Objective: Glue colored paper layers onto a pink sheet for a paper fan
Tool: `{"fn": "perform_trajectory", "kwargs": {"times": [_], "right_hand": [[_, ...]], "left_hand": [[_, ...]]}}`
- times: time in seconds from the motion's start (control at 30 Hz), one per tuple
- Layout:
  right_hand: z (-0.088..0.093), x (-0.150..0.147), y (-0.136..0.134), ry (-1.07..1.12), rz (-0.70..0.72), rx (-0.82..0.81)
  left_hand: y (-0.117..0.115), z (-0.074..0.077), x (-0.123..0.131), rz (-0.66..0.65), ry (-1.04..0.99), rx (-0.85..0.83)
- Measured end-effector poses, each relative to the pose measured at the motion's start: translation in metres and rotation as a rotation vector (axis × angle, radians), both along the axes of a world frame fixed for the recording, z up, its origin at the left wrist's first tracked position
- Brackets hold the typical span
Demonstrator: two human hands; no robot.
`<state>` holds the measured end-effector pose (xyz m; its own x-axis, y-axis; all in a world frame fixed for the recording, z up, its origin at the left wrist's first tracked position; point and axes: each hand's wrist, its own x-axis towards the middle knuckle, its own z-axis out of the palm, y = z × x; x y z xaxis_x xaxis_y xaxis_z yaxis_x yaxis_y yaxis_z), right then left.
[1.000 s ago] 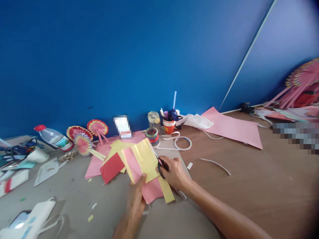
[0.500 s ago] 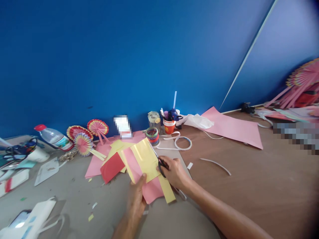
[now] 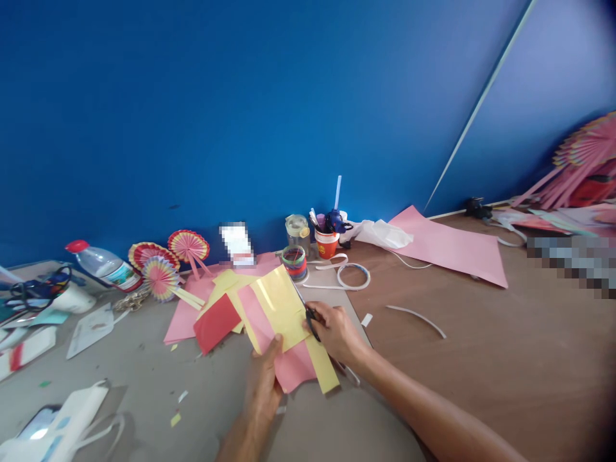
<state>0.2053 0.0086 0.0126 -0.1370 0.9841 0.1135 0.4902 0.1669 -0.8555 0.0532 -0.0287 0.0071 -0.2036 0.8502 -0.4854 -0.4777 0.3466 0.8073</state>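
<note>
My left hand (image 3: 266, 372) pinches the lower left side of stacked pink paper (image 3: 297, 367) and yellow paper (image 3: 282, 308), its thumb on top. A pair of scissors (image 3: 312, 321) with black handles is gripped in my right hand (image 3: 337, 330). The blades lie along the right edge of the yellow paper. From beneath the scissors a yellow paper strip (image 3: 323, 369) hangs down on the right. To the left of the held sheets lie a red paper piece (image 3: 217, 324) and more yellow paper (image 3: 228, 282).
Paper fans (image 3: 161, 278), a plastic bottle (image 3: 108, 266), a jar (image 3: 297, 232), a striped roll (image 3: 294, 263) and a red cup of tools (image 3: 327, 244) stand along the blue wall. A pink sheet (image 3: 452, 247) lies at right. A phone (image 3: 41, 423) is at lower left.
Almost nothing differs. The scissors' handles look slightly closer together, while both hands and the papers keep nearly the same place.
</note>
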Motion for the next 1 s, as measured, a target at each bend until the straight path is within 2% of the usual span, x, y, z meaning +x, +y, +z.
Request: {"fn": "perform_trajectory", "kwargs": {"times": [0.23,0.37,0.5,0.6,0.8,1.0], "right_hand": [[0.002,0.0,0.0,0.094,0.022,-0.033],[-0.005,-0.001,0.001,0.178,0.013,-0.092],[-0.019,-0.001,0.008,0.31,-0.063,-0.128],[-0.021,0.003,0.011,0.374,-0.116,-0.119],[-0.002,0.007,0.003,0.082,-0.01,0.057],[-0.001,0.016,0.008,-0.065,-0.021,0.001]], "left_hand": [[0.0,-0.002,0.0,0.011,-0.002,-0.006],[0.001,-0.003,0.0,0.016,-0.018,-0.024],[0.001,-0.001,0.001,0.034,-0.033,-0.03],[0.002,-0.002,0.001,0.062,-0.034,-0.038],[0.002,-0.002,0.001,0.036,-0.033,-0.026],[0.003,0.0,-0.002,0.046,-0.019,-0.028]]}}
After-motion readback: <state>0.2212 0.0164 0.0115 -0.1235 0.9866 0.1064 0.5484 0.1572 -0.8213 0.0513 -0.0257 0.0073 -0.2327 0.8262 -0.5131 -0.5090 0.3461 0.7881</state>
